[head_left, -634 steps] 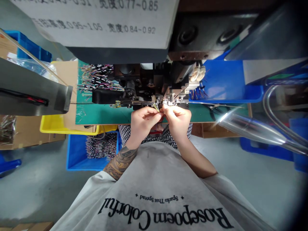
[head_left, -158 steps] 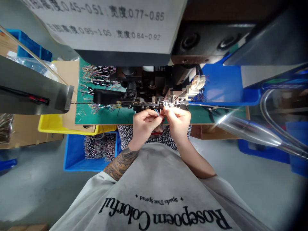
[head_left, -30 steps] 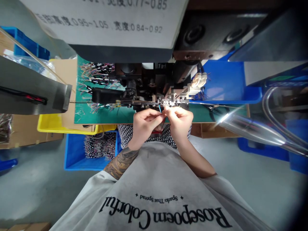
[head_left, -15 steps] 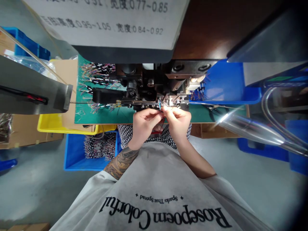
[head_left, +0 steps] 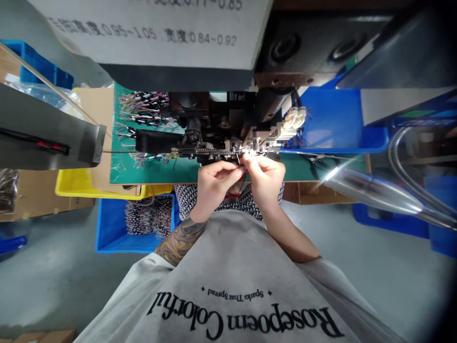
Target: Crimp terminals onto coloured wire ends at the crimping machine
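Both hands meet at the front of a black crimping machine (head_left: 224, 125), under a bright spot of light. My left hand (head_left: 214, 186) is closed in a pinch on thin wires (head_left: 238, 158), one of which sticks up past the fingertips toward the machine. Just beside it, my right hand (head_left: 267, 181) pinches at the same wires, its fingertips close to the lit crimping point. Dark and red wire ends hang below the fingers. A metal terminal strip (head_left: 123, 151) runs into the machine from the left. The fingers hide most of the wires.
Bundles of wires (head_left: 144, 105) lie on the green tabletop (head_left: 123, 174) at left. A blue bin (head_left: 332, 124) stands behind right, and a shiny lamp arm (head_left: 378, 190) reaches in. Below left are a yellow tray (head_left: 74, 186) and a blue crate (head_left: 110, 233) of wire bundles.
The machine's bolted block at upper right has risen toward the camera. My right fingertips have shifted slightly; a pale wire shows at the fingertips where a blue one showed before.
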Motion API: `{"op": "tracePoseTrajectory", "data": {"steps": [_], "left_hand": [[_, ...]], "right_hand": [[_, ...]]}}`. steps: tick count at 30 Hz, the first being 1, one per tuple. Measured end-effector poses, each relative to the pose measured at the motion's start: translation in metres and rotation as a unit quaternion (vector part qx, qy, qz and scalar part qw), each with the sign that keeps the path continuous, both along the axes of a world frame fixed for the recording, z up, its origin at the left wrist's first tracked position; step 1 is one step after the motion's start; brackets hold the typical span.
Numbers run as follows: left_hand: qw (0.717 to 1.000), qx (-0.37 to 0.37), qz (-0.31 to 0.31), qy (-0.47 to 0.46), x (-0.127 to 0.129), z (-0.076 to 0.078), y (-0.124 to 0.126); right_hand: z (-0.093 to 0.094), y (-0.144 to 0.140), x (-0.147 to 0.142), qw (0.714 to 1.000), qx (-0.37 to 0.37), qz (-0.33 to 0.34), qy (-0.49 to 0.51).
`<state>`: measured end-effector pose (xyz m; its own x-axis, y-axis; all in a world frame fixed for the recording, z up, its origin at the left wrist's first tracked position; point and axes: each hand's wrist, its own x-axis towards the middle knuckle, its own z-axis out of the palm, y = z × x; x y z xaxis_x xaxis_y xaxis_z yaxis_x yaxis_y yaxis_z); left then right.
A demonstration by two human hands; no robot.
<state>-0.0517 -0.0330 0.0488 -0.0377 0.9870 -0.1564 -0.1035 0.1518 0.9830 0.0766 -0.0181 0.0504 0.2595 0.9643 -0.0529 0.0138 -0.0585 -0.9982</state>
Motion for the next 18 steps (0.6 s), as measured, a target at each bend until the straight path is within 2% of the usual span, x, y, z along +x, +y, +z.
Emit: {"op": "tracePoseTrajectory", "data": {"steps": [9,14,18], "left_hand": [[1.0,-0.018,0.018,-0.011,0.0,-0.0048,0.0004],[1.0,-0.013,-0.005,0.008,-0.0011,-0.0003,-0.0012],[1.0,0.005,0.0,-0.009,-0.0007,0.0007,-0.0008]], "right_hand": [[-0.005,-0.0038,-0.0001,0.999,0.006,0.02,0.028],[-0.0024,-0.0044,0.0003,1.0,0.023,-0.006,0.011],[0.0012,-0.0008,0.0004,1.0,0.018,-0.015,0.002]]}}
